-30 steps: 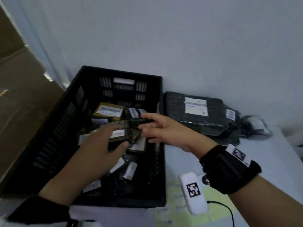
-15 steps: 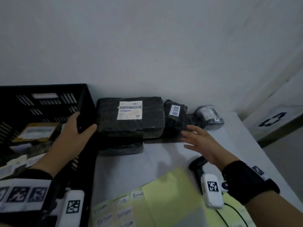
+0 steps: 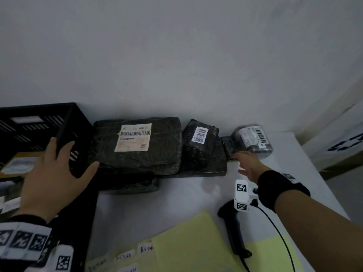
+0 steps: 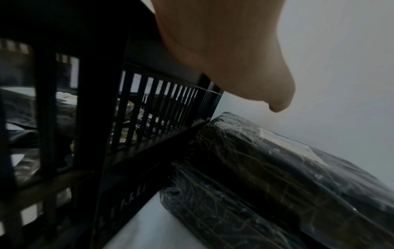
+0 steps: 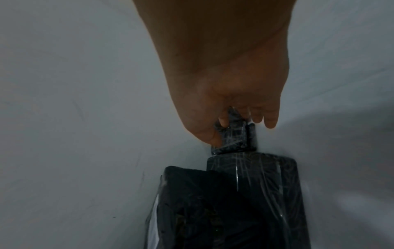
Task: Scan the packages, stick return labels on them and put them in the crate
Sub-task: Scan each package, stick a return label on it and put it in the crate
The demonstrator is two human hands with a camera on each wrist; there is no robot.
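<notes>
Since the small flat package (image 3: 227, 147) lies tucked against the wall just right of the big labelled package (image 3: 137, 144), I should get my thumb under its edge before lifting. My right hand (image 3: 247, 163) pinches its near corner, fingers barely parted. My left hand (image 3: 53, 173) grips the crate (image 3: 64, 122) rim.

White table (image 3: 176, 203): black crate (image 3: 39, 122) at left, wrapped packages (image 3: 137, 146) along wall, small bagged parcel (image 3: 253, 138) far right, scanner (image 3: 233, 228), yellow label sheets (image 3: 188, 248) near front edge.
</notes>
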